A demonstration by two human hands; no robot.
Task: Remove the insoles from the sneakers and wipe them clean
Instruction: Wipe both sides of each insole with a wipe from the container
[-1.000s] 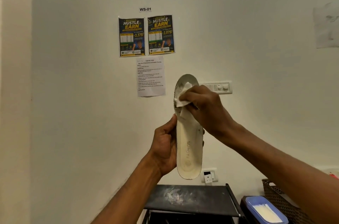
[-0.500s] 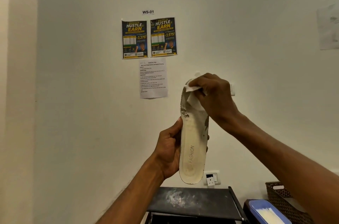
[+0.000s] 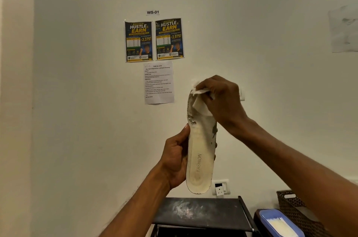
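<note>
- Lowest and nearest in view: black shelf top (image 3: 199, 211), smeared with white dust, directly under the insole (image 3: 200, 159); blue-lidded tub (image 3: 271, 216) and dark woven basket (image 3: 288, 201) to its right, both partly cut off by the right forearm.
- Above the shelf top: left hand (image 3: 176, 159) clamped round the heel half of the insole, thumb on the near edge, fingers wrapped behind. Insole held upright, heel down, toe up, clear of the shelf top.
- At the toe end: right hand (image 3: 222, 99) pinching a white wipe (image 3: 199, 104), pressed onto the toe tip. Grey grime along both forefoot edges.
- On the wall behind: wall socket (image 3: 220, 188) just beside the heel; switch plate (image 3: 242, 95) almost wholly masked by the right hand.
- Against one second earlier: wipe and right hand moved up from forefoot to toe tip; switch plate then exposed, now covered; left grip unchanged.
- Legible text: "FASHION" along the insole heel; label (image 3: 152, 12) "WS-01"; two posters (image 3: 138, 41) "HUSTLE EARN", "3,375!" and "3,975!"; task sheet (image 3: 158, 82) below, body text too small to read.
</note>
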